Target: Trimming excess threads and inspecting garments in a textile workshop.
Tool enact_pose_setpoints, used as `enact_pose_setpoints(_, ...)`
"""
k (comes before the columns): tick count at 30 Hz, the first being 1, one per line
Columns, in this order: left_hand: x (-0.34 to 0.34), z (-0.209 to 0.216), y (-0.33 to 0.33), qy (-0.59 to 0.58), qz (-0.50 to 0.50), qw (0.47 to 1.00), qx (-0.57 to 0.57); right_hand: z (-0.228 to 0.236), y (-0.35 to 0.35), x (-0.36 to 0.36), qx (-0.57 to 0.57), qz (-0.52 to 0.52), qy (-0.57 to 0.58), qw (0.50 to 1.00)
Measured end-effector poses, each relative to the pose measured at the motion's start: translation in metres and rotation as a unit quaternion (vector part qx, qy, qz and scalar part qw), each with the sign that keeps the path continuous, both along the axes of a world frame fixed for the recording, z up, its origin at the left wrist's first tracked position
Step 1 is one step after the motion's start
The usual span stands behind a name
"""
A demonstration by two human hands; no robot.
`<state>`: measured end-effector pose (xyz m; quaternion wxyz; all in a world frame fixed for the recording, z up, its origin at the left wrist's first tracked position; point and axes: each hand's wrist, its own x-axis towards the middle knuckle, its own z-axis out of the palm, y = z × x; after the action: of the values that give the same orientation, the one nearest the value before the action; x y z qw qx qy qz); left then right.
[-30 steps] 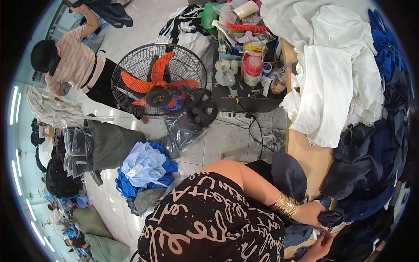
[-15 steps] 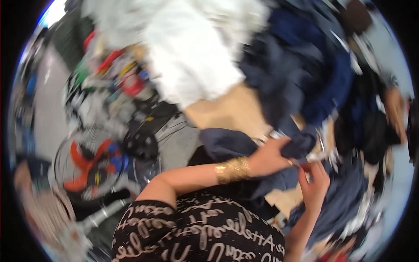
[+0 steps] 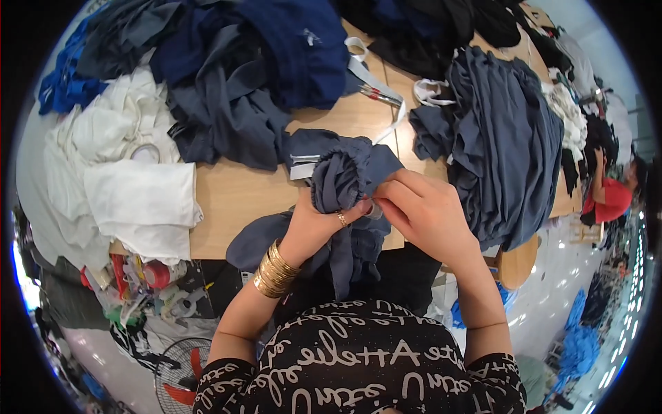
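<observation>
A slate-grey garment (image 3: 338,179) with a gathered, elastic-looking opening is bunched up at the table's near edge, and part of it hangs over my lap. My left hand (image 3: 321,224), below gold bracelets, is closed around the gathered part, thumb toward the right. My right hand (image 3: 427,214) pinches at the right side of this bunch, its fingertips meeting my left thumb. A small pale, shiny bit shows between the hands; I cannot make out what it is. White labels (image 3: 302,168) lie against the cloth just left of the gathers.
White garments (image 3: 145,200) cover the table's left side. Dark grey and navy clothes (image 3: 303,55) lie beyond my hands. A tall pile of slate-grey garments (image 3: 507,145) stands at right. White tape (image 3: 389,127) and small tools (image 3: 378,93) lie between. A fan (image 3: 183,376) stands at lower left.
The whole view has swung, so the table and piles now appear further left and sharper. Both hands stay on the slate-grey garment, its gathered opening now facing up in my left hand.
</observation>
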<state>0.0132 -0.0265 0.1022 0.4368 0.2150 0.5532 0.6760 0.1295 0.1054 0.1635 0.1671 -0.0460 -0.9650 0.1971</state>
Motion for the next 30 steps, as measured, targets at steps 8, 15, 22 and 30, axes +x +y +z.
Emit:
enact_pose_setpoints(8,0.011,-0.005,0.008,0.173,-0.008,0.984,0.044,-0.018,-0.014,0.022,-0.069,-0.136,0.163,0.975)
enact_pose_setpoints(15,0.024,-0.005,0.014,0.192,0.003,0.981,0.031,-0.031,-0.023,0.029,-0.164,-0.208,0.171,0.949)
enact_pose_setpoints(22,0.020,0.002,0.025,0.248,-0.017,0.967,0.054,-0.029,-0.014,0.034,-0.109,-0.182,0.187,0.959)
enact_pose_setpoints(30,0.024,-0.003,0.027,0.242,-0.035,0.969,0.037,-0.026,-0.010,0.039,-0.090,-0.188,0.159,0.965)
